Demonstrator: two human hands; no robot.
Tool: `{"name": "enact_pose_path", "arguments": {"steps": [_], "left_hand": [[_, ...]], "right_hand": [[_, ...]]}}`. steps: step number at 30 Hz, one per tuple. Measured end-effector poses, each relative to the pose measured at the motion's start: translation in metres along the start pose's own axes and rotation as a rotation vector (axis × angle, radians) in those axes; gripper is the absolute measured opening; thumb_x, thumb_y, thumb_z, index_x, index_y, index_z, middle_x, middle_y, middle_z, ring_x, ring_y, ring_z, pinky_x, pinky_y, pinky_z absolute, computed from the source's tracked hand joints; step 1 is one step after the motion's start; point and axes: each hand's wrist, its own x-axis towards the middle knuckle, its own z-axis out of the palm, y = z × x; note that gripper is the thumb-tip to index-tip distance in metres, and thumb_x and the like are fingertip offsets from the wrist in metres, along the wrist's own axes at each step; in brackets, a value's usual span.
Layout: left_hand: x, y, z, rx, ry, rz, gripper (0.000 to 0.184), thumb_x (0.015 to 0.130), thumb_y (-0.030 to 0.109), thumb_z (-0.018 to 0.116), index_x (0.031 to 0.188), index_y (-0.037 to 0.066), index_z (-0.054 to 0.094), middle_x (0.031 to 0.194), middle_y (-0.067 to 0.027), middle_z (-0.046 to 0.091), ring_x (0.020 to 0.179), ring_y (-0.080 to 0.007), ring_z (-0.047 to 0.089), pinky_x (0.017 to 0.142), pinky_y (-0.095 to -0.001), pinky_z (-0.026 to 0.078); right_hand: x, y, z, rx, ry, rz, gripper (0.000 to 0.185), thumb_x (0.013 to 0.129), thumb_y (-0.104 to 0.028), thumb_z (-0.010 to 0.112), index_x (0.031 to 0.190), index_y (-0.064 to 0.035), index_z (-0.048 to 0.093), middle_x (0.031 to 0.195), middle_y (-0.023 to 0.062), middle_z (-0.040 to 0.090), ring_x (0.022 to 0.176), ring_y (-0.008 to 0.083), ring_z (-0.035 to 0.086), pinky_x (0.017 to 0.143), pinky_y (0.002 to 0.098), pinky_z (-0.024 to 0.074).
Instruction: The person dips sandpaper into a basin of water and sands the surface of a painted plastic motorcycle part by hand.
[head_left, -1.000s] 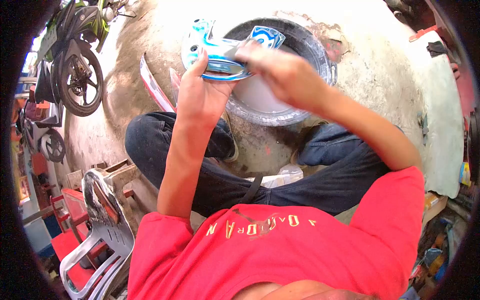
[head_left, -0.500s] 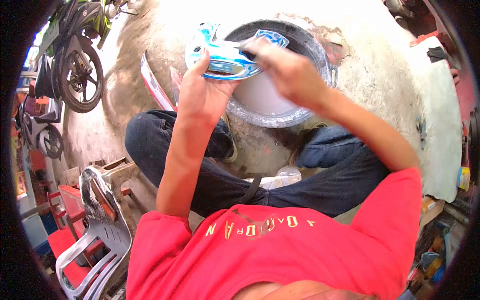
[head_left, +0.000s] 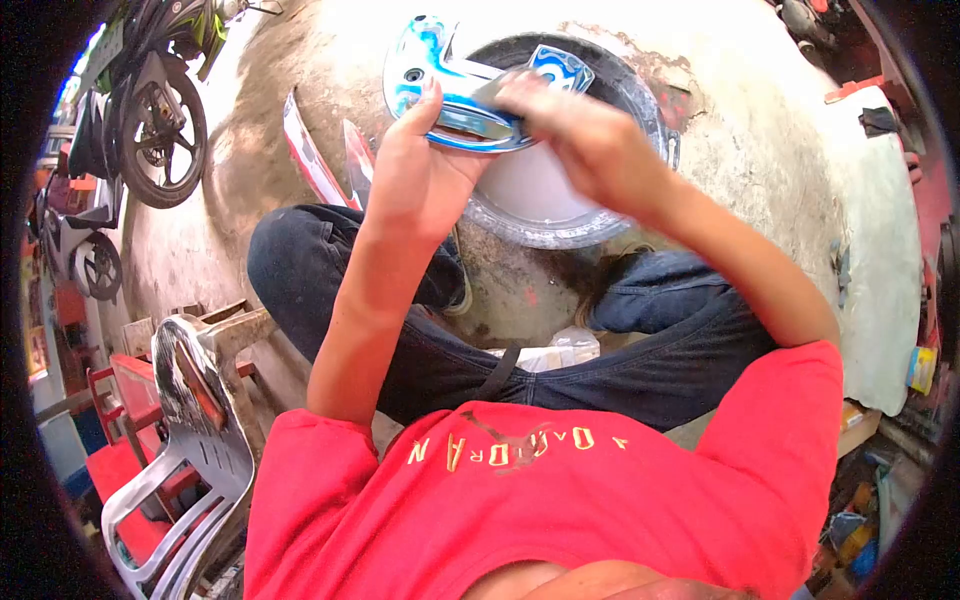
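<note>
My left hand grips the near side of a glossy blue-and-white motorcycle body panel, thumb on top and fingers underneath. The panel is held over the left side of a round black tub with cloudy, whitish liquid in it. On the panel's right part rests my right hand, its fingers bent and smeared by motion. A dark or greyish bit shows at those fingertips, too blurred to name.
Red-and-white panels lie on the concrete floor to the left. Motorcycles stand further left. A worn grey plastic chair is at lower left. Along the right runs a pale slab with a dark cloth on it.
The panel and my left hand have shifted slightly right in view. My right hand stays at the panel's right part, blurred in both frames.
</note>
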Motion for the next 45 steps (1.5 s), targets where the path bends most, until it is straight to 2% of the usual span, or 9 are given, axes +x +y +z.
{"name": "enact_pose_path", "arguments": {"steps": [2,10,12,20,22,24,30,36,45], "left_hand": [[-0.001,-0.001,0.0,0.027,0.064,0.012,0.037,0.108,0.027,0.035,0.134,0.002,0.045,0.131,-0.0179,0.057,0.121,-0.0302,0.057,0.104,-0.0505,0.047],[0.003,-0.004,-0.005,-0.041,-0.036,-0.022,0.037,0.108,0.026,0.037,0.134,0.002,0.045,0.131,-0.0168,0.057,0.121,-0.0298,0.057,0.104,-0.0504,0.047],[0.0,-0.002,0.0,0.007,0.048,-0.023,0.037,0.108,0.025,0.038,0.137,0.002,0.044,0.132,-0.0165,0.057,0.121,-0.03,0.057,0.103,-0.051,0.047],[0.003,0.001,-0.006,-0.042,0.024,-0.038,0.04,0.107,0.022,0.041,0.142,0.003,0.041,0.134,-0.0165,0.055,0.122,-0.0305,0.056,0.103,-0.0509,0.046],[0.003,0.001,-0.005,-0.042,0.032,-0.032,0.04,0.107,0.022,0.041,0.142,0.003,0.04,0.135,-0.0165,0.055,0.123,-0.0306,0.056,0.104,-0.0511,0.046],[0.003,0.001,-0.005,-0.041,0.019,-0.029,0.041,0.107,0.022,0.041,0.143,0.003,0.039,0.136,-0.0166,0.054,0.124,-0.0306,0.056,0.104,-0.0512,0.046],[0.003,0.001,-0.005,-0.028,-0.007,-0.029,0.041,0.107,0.022,0.041,0.143,0.002,0.039,0.137,-0.0168,0.054,0.124,-0.0303,0.056,0.104,-0.0505,0.046],[0.003,-0.001,-0.002,-0.048,0.027,-0.046,0.041,0.106,0.022,0.043,0.141,0.001,0.041,0.133,-0.017,0.057,0.121,-0.0305,0.058,0.102,-0.0494,0.047],[0.001,-0.002,-0.005,-0.08,-0.014,-0.063,0.041,0.106,0.021,0.043,0.142,0.002,0.04,0.134,-0.0166,0.056,0.121,-0.0298,0.058,0.101,-0.0496,0.049]], "right_hand": [[0.01,0.019,-0.012,0.111,-0.089,0.604,0.035,0.096,-0.006,0.054,0.13,-0.0026,0.058,0.128,0.0258,0.06,0.119,0.0344,0.061,0.099,0.038,0.0503],[0.001,0.006,0.001,0.0,-0.006,-0.065,0.039,0.094,-0.006,0.06,0.132,0.0022,0.056,0.124,0.0221,0.064,0.117,0.0364,0.062,0.097,0.0409,0.0507],[0.002,0.03,-0.004,-0.094,-0.029,0.348,0.042,0.099,-0.026,0.054,0.12,0.0108,0.059,0.115,0.0306,0.064,0.098,0.0418,0.067,0.085,0.0451,0.055],[0.012,0.026,-0.029,0.09,0.051,0.756,0.045,0.101,-0.036,0.053,0.106,0.0065,0.067,0.09,0.0268,0.069,0.081,0.0396,0.068,0.073,0.0427,0.0518],[0.016,0.037,-0.034,0.251,0.234,0.749,0.04,0.098,-0.032,0.06,0.105,0.0064,0.068,0.091,0.0187,0.073,0.083,0.0212,0.069,0.077,0.0345,0.0526],[0.021,0.033,-0.039,0.316,0.386,0.662,0.04,0.104,-0.023,0.052,0.081,0.0069,0.066,0.064,-0.0018,0.059,0.058,0.0062,0.049,0.049,0.0277,0.0371],[0.031,0.022,-0.044,0.489,0.393,0.596,0.024,0.098,-0.007,0.059,0.117,0.0066,0.065,0.104,0.0092,0.071,0.091,0.0137,0.064,0.082,0.0279,0.052],[0.019,0.038,-0.036,0.425,0.397,0.563,0.031,0.093,-0.023,0.068,0.109,0.0037,0.069,0.098,0.0127,0.074,0.089,0.0151,0.067,0.082,0.0306,0.0529],[0.013,0.035,-0.032,0.158,0.333,0.325,0.017,0.088,-0.003,0.07,0.105,-0.0028,0.064,0.105,0.0108,0.073,0.099,0.0168,0.069,0.088,0.0292,0.0549]]}}
